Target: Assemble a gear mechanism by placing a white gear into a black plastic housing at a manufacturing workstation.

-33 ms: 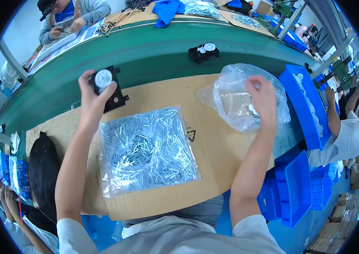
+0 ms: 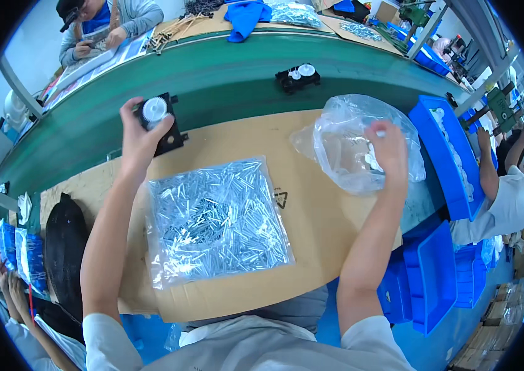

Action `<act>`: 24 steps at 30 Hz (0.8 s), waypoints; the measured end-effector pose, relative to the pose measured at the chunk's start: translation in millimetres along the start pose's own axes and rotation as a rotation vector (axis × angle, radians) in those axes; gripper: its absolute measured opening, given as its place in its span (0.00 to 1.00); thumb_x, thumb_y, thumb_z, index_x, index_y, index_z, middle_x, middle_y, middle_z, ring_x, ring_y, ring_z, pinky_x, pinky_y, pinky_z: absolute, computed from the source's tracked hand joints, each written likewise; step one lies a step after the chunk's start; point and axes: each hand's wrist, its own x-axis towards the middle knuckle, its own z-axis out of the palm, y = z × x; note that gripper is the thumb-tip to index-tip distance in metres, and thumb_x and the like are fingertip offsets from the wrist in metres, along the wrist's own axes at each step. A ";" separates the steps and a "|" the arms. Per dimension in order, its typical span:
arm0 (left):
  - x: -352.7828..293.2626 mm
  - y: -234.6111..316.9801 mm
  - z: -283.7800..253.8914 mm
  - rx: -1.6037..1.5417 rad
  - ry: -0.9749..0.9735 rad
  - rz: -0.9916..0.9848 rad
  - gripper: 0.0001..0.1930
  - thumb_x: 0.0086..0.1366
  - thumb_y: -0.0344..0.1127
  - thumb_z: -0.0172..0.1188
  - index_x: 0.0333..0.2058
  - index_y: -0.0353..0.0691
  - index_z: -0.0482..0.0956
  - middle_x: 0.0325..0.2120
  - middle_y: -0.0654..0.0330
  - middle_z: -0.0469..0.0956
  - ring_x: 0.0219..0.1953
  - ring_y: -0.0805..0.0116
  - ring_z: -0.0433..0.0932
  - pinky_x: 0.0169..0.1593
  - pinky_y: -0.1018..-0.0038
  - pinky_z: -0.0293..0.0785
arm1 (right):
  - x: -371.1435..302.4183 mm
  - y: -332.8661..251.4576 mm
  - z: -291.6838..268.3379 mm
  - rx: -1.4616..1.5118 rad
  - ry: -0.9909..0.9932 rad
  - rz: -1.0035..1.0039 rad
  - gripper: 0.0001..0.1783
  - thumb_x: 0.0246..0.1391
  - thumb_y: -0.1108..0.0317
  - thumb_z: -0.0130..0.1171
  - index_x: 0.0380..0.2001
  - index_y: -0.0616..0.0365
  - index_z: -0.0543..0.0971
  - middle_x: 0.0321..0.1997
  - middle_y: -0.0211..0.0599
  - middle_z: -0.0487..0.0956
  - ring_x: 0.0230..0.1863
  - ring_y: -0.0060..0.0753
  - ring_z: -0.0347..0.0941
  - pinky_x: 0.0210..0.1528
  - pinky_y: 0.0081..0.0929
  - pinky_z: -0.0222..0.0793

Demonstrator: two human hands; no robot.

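My left hand grips a black gearbox housing by its side, thumb beside the white gear on top. It is held up past the far edge of the cardboard. My right hand is over a crumpled clear plastic bag, fingers curled together and slightly blurred. Whatever sits between those fingertips is too small to make out. Small white parts show in the bag beside the hand. Between my forearms lies a flat clear bag of metal pins.
Beyond the cardboard runs a green conveyor belt carrying another black gearbox with white gears. A long blue bin of white parts stands at right, above other blue bins. Co-workers sit across the belt and at both sides.
My right hand has shifted slightly down and right over the clear bag, and more of the white parts shows. My left hand still holds the gearbox housing, nearly in place.
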 end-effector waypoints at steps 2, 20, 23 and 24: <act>41.5 -21.1 6.5 0.051 0.008 0.055 0.35 0.55 0.31 0.69 0.57 0.40 0.57 0.45 0.47 0.71 0.45 0.59 0.76 0.51 0.69 0.74 | 4.5 38.6 16.0 -0.086 -0.047 0.076 0.16 0.51 0.61 0.60 0.40 0.59 0.83 0.41 0.41 0.83 0.40 0.46 0.79 0.45 0.36 0.74; 171.8 -33.4 104.8 0.552 -0.549 0.428 0.34 0.62 0.40 0.59 0.66 0.41 0.60 0.64 0.49 0.65 0.61 0.50 0.69 0.63 0.58 0.66 | 14.1 42.9 19.3 0.230 -0.069 0.213 0.15 0.44 0.75 0.64 0.39 0.64 0.81 0.33 0.43 0.81 0.32 0.38 0.77 0.41 0.33 0.74; 157.1 -16.1 158.6 0.451 -0.724 0.178 0.40 0.61 0.42 0.62 0.69 0.43 0.54 0.65 0.47 0.63 0.67 0.50 0.63 0.66 0.61 0.62 | 10.9 65.0 19.3 0.083 0.067 0.101 0.16 0.42 0.72 0.66 0.38 0.66 0.81 0.36 0.42 0.80 0.31 0.34 0.76 0.38 0.29 0.74; 162.7 -22.1 163.8 0.446 -0.733 0.164 0.42 0.60 0.44 0.64 0.69 0.42 0.55 0.64 0.46 0.65 0.65 0.51 0.65 0.66 0.62 0.62 | 10.2 68.1 19.8 0.014 0.161 0.041 0.17 0.42 0.71 0.67 0.38 0.64 0.82 0.35 0.41 0.81 0.31 0.35 0.76 0.40 0.30 0.74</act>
